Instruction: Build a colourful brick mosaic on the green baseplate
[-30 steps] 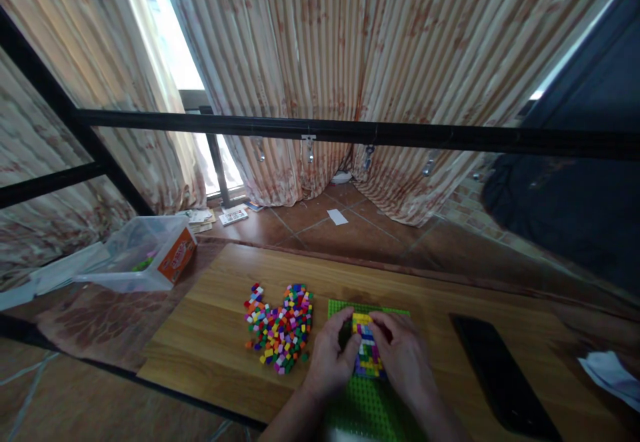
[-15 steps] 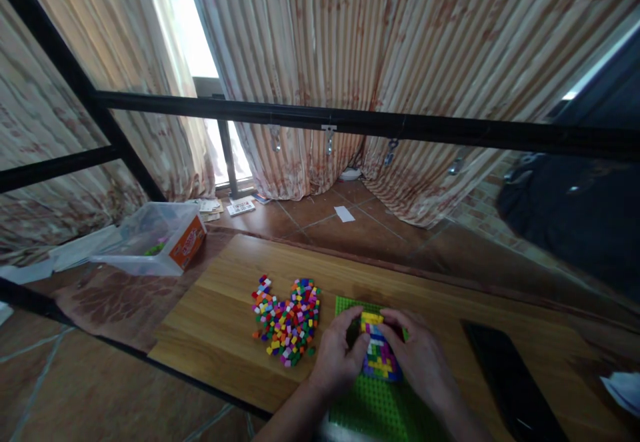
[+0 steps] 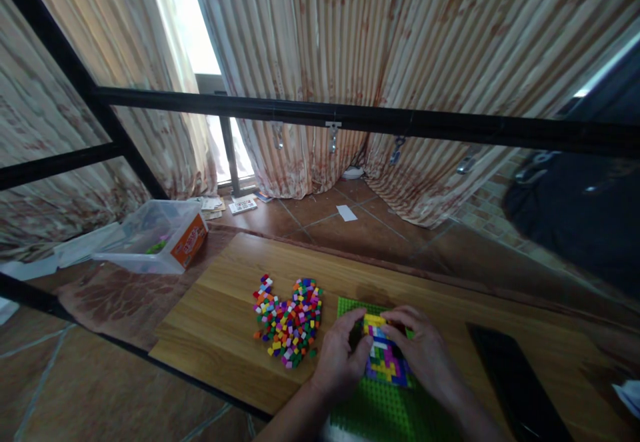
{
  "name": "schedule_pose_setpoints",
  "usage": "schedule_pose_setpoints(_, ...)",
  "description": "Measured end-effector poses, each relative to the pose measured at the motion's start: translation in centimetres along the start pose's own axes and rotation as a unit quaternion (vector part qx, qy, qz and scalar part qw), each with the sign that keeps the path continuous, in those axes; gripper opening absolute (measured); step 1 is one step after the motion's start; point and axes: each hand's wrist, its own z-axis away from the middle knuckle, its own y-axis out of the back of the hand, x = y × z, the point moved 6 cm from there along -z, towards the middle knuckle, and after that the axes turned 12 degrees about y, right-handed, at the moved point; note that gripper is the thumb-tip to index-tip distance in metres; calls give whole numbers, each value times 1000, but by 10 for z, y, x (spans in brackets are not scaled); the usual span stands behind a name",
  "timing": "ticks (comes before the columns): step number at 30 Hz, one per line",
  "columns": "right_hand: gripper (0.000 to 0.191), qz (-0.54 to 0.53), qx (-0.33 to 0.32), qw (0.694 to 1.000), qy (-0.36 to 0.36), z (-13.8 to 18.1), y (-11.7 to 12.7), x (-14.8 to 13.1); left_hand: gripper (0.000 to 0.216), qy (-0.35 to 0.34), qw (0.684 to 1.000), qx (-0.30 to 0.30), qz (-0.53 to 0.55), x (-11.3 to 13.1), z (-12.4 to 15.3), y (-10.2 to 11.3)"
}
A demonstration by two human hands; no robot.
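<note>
A multicoloured block of small toy bricks, with yellow, blue, white, green and purple pieces, is over a green studded baseplate. Whether it is pressed onto the studs or lifted slightly, I cannot tell. My left hand curls along the block's left side, its thumb at the edge and index finger near the far left corner. From the right, my right hand grips the far right part, thumb and index finger close together by the yellow row. The fingers partly hide the block's sides. Loose coloured bricks lie piled left of the baseplate.
A black phone lies to the right on the wooden board. A clear plastic bin with an orange label stands at the far left. A black metal bar with hanging clips crosses beyond the board, before curtains.
My right hand's thumb has shifted slightly right and more of the block's near right corner shows. The whole view has moved a little; the brick pile is unchanged.
</note>
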Motion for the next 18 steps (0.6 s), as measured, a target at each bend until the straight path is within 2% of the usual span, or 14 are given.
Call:
schedule_pose_setpoints(10, 21, -54, -55, 997, -23, -8, -2, -3, 43, 3, 1000, 2, 2, -1, -1, -1)
schedule_pose_setpoints(18, 26, 0, -73, 997, 26, -9, -5, -5, 44, -2, 1000, 5, 6, -2, -2, -1)
